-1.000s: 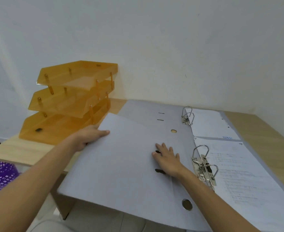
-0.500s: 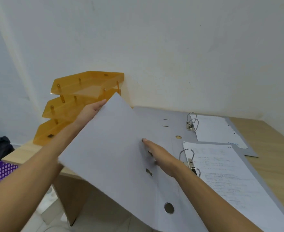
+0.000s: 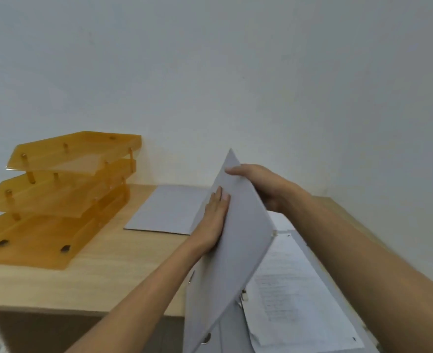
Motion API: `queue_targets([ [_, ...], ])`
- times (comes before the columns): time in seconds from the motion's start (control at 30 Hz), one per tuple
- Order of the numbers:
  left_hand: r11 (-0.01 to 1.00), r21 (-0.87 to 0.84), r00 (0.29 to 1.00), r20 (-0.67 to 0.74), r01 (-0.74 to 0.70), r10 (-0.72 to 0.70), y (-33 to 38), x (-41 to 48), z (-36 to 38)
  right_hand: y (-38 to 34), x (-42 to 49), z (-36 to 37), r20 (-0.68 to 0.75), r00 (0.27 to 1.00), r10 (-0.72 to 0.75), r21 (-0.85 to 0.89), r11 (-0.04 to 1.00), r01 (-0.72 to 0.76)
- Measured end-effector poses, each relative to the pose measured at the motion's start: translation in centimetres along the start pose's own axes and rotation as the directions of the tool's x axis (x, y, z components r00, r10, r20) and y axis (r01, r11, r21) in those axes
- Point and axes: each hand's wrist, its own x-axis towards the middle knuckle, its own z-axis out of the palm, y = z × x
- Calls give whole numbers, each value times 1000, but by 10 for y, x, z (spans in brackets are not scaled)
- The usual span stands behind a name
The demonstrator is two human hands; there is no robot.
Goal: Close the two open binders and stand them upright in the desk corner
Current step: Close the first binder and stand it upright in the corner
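Observation:
The near grey binder (image 3: 235, 256) has its left cover swung up steeply over its printed pages (image 3: 294, 289). My left hand (image 3: 210, 222) lies flat against the cover's outer face. My right hand (image 3: 266, 184) pinches the cover's top edge from behind, thumb on the near side. A bit of the ring mechanism (image 3: 243, 296) shows under the cover. The far grey binder (image 3: 167, 210) lies open and flat behind; only its left cover and a strip of white paper show, as the raised cover and my right arm hide the rest.
An orange three-tier letter tray (image 3: 57, 200) stands on the wooden desk (image 3: 108, 271) at the left, against the white wall. The desk's right rear corner (image 3: 327, 200) meets the wall behind my right arm. The desk's front edge runs below the tray.
The near binder's cover has swung from lying nearly flat at the left to steeply raised over the pages. My right hand moved from the spine to the cover's top edge; my left now presses its outside.

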Motion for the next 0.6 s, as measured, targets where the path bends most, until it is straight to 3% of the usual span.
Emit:
queue_targets([
  [0.13, 942, 323, 989, 82, 88, -120, -41, 11, 14, 0, -23, -55, -160, 987, -26, -215, 977, -9],
  [0.3, 866, 476, 974, 79, 151, -213, -74, 7, 14, 27, -38, -101, -280, 959, 31, -539, 822, -184],
  [0.4, 885, 428, 978, 10, 184, -208, -83, 6, 16, 62, -42, -109, -331, 943, 47, -743, 602, -291],
  [0.53, 955, 165, 965, -130, 246, -226, -87, 3, 26, 116, -45, -114, -404, 907, 122, -729, 555, -400],
  [0.6, 953, -13, 943, -135, 304, -303, -93, 3, 30, 142, -45, -117, -434, 891, 133, -732, 524, -435],
])
